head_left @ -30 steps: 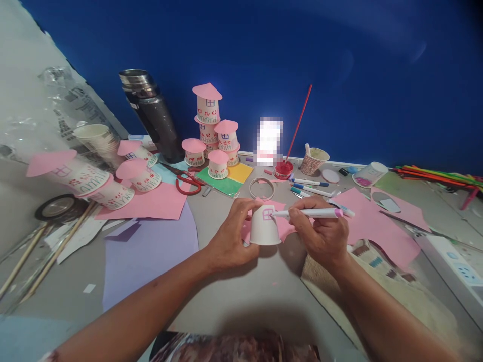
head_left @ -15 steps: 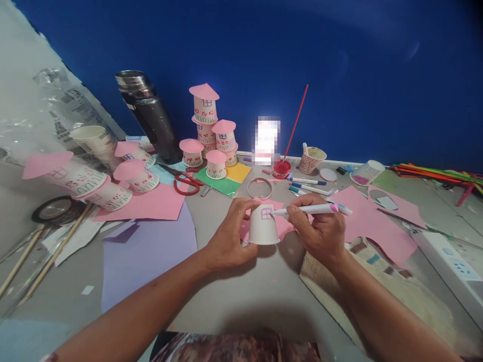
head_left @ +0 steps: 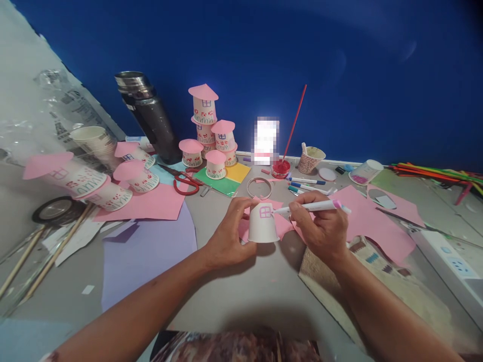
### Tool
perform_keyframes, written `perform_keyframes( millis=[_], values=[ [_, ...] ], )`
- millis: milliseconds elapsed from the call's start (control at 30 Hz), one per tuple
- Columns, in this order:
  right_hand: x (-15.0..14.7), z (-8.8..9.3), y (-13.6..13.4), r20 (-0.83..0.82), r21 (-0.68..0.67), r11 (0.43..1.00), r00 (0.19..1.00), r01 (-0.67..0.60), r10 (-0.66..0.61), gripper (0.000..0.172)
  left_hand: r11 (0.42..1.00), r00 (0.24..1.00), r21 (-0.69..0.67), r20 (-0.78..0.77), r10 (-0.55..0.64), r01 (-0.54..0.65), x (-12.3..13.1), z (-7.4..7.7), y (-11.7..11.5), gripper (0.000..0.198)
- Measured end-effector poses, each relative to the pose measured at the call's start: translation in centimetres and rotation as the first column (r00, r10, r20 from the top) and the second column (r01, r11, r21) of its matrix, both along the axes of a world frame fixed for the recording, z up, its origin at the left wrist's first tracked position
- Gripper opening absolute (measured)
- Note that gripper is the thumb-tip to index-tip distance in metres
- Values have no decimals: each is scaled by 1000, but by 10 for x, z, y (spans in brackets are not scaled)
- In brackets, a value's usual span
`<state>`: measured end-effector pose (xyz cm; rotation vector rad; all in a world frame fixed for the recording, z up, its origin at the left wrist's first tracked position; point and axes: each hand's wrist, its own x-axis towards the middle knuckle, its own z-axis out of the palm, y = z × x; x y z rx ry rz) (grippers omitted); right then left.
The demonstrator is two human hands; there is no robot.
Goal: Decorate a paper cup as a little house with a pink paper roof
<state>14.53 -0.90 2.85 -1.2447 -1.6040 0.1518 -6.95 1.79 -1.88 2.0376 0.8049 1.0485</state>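
An upside-down white paper cup (head_left: pixel 262 229) is held by my left hand (head_left: pixel 230 234), thumb low on its side and fingers near its upper end. On the cup's face is a small pink window drawing with crossed panes. My right hand (head_left: pixel 322 226) grips a white marker (head_left: pixel 309 207) with a pink end; its tip is at the right edge of the drawn window. Pink paper (head_left: pixel 283 218) lies behind the cup. Farther back, several decorated cups with pink cone roofs form a tower (head_left: pixel 205 108).
Red-handled scissors (head_left: pixel 186 186), a tape ring (head_left: pixel 259 188) and several markers (head_left: pixel 307 181) lie beyond my hands. A dark thermos (head_left: pixel 151 118) stands back left. To the right are a beige cloth (head_left: pixel 328 281) and a white power strip (head_left: pixel 449 261); purple paper (head_left: pixel 151 261) lies left.
The marker tip stays by the window's right side, and the window's pink lines look slightly thicker. Both hands have barely moved.
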Motion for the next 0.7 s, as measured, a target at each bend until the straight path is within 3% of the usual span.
perform_keyframes(
  millis=[300,700],
  values=[
    [-3,-1,0,-13,90,995,999,-43,44,14,1000,1000,-6,-9,-30,30,-1,-3,1,77],
    [-3,-1,1,25,96,993,998,-65,63,14,999,999,-5,-1,-41,41,-2,-3,0,78]
  ],
)
